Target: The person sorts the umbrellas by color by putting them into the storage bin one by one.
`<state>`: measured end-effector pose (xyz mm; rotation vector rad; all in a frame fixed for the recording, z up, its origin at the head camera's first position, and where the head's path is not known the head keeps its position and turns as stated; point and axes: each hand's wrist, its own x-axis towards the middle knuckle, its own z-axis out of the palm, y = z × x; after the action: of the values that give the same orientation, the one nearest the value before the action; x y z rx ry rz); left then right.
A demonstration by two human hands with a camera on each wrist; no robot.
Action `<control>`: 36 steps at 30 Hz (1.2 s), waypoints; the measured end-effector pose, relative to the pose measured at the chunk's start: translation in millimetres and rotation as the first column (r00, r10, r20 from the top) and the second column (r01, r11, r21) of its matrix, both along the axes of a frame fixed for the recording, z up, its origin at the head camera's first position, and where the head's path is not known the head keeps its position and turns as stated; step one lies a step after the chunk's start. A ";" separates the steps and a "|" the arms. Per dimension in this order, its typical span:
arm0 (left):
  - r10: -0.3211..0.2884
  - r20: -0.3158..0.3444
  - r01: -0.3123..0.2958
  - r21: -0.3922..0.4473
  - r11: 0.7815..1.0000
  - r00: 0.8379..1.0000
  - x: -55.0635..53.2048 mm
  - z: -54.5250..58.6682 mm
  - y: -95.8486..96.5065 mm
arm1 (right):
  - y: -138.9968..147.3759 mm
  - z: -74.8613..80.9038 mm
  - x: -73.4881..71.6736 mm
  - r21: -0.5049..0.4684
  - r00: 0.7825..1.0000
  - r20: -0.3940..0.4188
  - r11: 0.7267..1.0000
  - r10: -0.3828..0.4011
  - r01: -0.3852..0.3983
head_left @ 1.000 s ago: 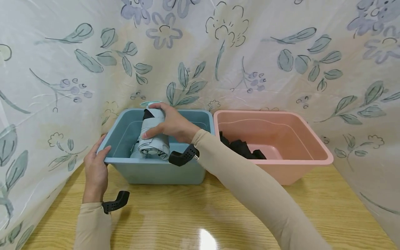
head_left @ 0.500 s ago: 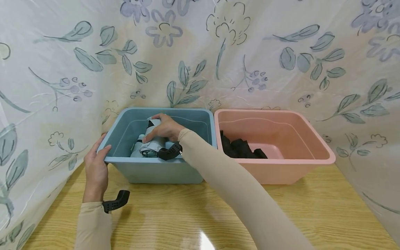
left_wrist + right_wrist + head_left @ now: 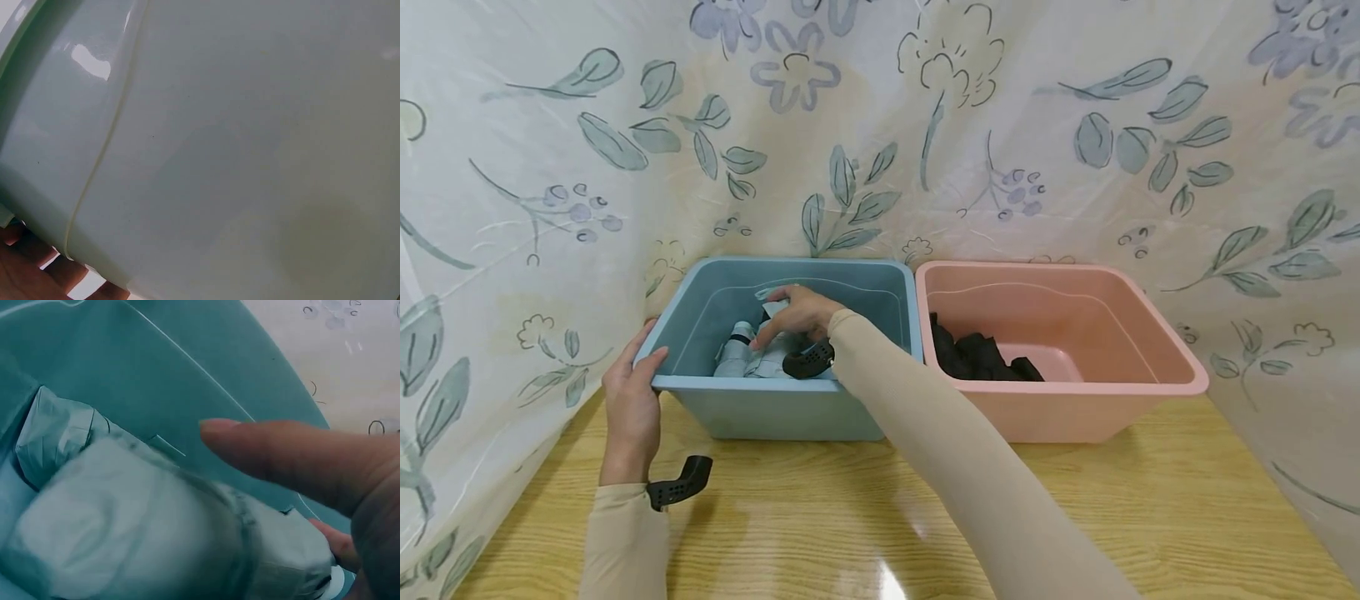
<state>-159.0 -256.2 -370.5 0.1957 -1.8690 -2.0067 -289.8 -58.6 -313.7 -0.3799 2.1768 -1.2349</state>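
A light-blue roll of fabric (image 3: 144, 531) lies low inside the blue plastic bin (image 3: 797, 412). My right hand (image 3: 801, 315) reaches over it, thumb lifted off and apart from the roll, the other fingers at its far end. Beside it on the left rests a second light-blue roll (image 3: 735, 350) with a dark band. At the bin's front-left corner my left hand (image 3: 632, 404) grips the rim, its thumb over the edge. The left wrist view shows some of its fingers (image 3: 62, 272) against the bin's outer wall.
A pink bin (image 3: 1150, 387) stands right against the blue one, with crumpled black fabric (image 3: 981, 357) at its left. Both are on a wood-grain table (image 3: 820, 517). A floral sheet (image 3: 1037, 125) hangs close behind and at the sides.
My right hand has lowered the light-blue roll into the blue bin, and its thumb has come away from it. My left hand has stayed on the rim.
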 end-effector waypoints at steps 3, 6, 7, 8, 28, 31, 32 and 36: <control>0.001 -0.005 -0.001 0.004 1.000 1.000 0.3 0.4 0.1 | 0.6 -1.0 -1.5 0.016 0.999 0.023 0.999 0.037 -0.037; 0.000 -0.003 0.000 0.003 1.000 1.000 0.7 0.3 0.3 | 1.1 -1.0 -1.8 0.022 0.997 0.042 0.997 0.066 -0.067; 0.001 -0.002 -0.001 0.003 1.000 1.000 0.8 0.3 0.4 | 1.4 -0.8 -1.7 0.023 0.996 0.047 0.997 0.076 -0.077; 0.000 -0.003 0.000 0.004 1.000 1.000 0.8 0.3 0.5 | 1.8 -0.6 -1.3 0.029 0.996 0.046 0.996 0.082 -0.084; -0.006 0.000 0.006 -0.005 1.000 1.000 2.3 1.4 1.1 | 2.7 1.8 1.5 0.010 0.989 0.091 0.993 0.115 -0.116; -0.007 0.007 0.007 -0.005 1.000 1.000 2.5 1.9 0.5 | 4.2 6.0 3.7 -0.016 0.992 0.084 0.995 0.098 -0.097; -0.006 0.011 0.006 -0.006 1.000 1.000 2.6 2.1 0.1 | 4.9 7.8 4.8 -0.028 0.992 0.088 0.996 0.092 -0.090; -0.001 0.019 0.001 -0.009 1.000 1.000 3.5 2.8 -1.7 | 10.3 18.0 12.0 -0.049 0.992 0.074 0.993 0.106 -0.103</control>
<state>-155.5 -257.8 -367.8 0.2122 -1.8899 -2.0029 -277.8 -48.3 -295.8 -0.4523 2.0409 -1.2226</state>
